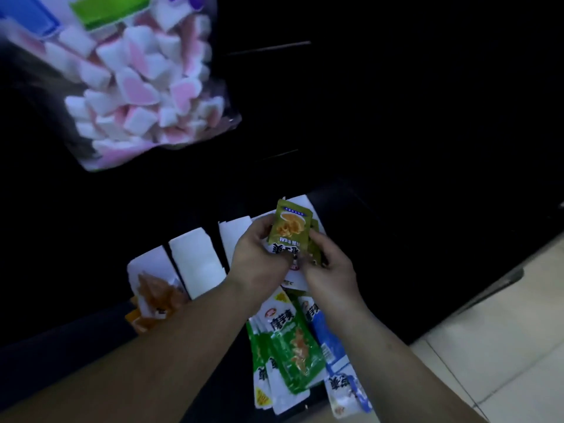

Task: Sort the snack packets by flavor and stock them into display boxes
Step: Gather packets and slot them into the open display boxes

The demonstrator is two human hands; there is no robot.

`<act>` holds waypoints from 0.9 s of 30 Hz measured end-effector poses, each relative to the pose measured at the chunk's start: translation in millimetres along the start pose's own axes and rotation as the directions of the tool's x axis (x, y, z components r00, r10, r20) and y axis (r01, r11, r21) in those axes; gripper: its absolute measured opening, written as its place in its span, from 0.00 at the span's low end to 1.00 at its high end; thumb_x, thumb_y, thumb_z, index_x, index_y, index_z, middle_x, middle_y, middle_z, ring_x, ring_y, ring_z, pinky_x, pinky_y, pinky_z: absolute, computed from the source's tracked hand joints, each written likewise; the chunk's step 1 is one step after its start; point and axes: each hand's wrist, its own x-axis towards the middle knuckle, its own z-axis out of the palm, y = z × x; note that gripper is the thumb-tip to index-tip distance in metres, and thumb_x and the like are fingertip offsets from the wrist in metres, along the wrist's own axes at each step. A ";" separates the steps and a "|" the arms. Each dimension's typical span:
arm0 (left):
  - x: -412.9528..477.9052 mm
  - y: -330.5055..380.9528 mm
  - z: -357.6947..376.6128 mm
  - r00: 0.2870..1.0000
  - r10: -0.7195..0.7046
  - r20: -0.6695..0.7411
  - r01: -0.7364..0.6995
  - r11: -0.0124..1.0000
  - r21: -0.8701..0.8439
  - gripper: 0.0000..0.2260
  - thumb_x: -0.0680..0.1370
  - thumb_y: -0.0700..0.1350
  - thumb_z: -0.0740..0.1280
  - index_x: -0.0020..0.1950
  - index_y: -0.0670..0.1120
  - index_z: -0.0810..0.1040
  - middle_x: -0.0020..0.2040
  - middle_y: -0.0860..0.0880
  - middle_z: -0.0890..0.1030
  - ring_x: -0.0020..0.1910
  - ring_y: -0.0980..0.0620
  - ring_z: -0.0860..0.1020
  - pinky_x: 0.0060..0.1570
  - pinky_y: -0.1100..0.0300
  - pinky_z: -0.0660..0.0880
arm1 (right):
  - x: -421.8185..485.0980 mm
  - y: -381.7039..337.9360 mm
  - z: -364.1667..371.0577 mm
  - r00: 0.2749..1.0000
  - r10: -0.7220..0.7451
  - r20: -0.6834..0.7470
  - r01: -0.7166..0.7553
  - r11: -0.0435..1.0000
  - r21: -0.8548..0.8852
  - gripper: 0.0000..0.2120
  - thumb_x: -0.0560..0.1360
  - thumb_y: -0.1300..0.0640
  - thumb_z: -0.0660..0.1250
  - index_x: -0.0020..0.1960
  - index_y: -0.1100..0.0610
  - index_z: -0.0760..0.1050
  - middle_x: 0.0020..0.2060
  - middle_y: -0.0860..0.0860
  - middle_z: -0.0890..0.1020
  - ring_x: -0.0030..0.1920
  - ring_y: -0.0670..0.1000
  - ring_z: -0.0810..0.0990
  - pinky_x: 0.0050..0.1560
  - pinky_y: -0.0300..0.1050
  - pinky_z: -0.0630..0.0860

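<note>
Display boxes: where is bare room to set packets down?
The white box between the orange packets and the left hand, which grips an olive packet, looks bare. Crowded below the right hand, where green packets and blue packets overlap.

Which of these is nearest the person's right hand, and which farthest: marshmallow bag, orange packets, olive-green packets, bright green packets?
1. The olive-green packets, gripped in the right hand and left hand.
2. The bright green packets, just below, by the wrists.
3. The orange packets, in the box at far left.
4. The marshmallow bag, up at top left.
</note>
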 end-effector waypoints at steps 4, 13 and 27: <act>6.2 -15.6 19.5 0.997 -0.045 -0.062 0.041 0.996 -0.076 0.25 0.76 0.32 0.74 0.66 0.54 0.76 0.58 0.56 0.81 0.53 0.57 0.83 0.43 0.68 0.79 | 14.1 9.5 -13.8 1.000 0.027 0.008 -0.027 0.998 -0.060 0.20 0.82 0.55 0.69 0.71 0.40 0.75 0.66 0.44 0.79 0.63 0.47 0.79 0.59 0.45 0.79; 5.3 -24.6 24.5 0.999 0.028 -0.032 -0.033 0.982 -0.185 0.24 0.78 0.28 0.70 0.65 0.53 0.76 0.49 0.65 0.82 0.44 0.70 0.82 0.41 0.73 0.77 | 16.8 14.7 -24.6 0.986 -0.162 -0.035 0.151 0.965 -0.216 0.14 0.78 0.54 0.73 0.61 0.41 0.79 0.64 0.40 0.73 0.64 0.39 0.75 0.58 0.28 0.73; 22.4 -48.5 33.7 0.989 0.032 -0.142 -0.045 0.995 -0.093 0.23 0.78 0.41 0.74 0.73 0.50 0.76 0.58 0.55 0.82 0.50 0.60 0.82 0.49 0.66 0.81 | 30.2 30.0 -14.1 0.989 0.090 0.113 -0.075 0.989 -0.130 0.15 0.83 0.46 0.65 0.68 0.36 0.76 0.61 0.52 0.83 0.50 0.49 0.81 0.38 0.35 0.76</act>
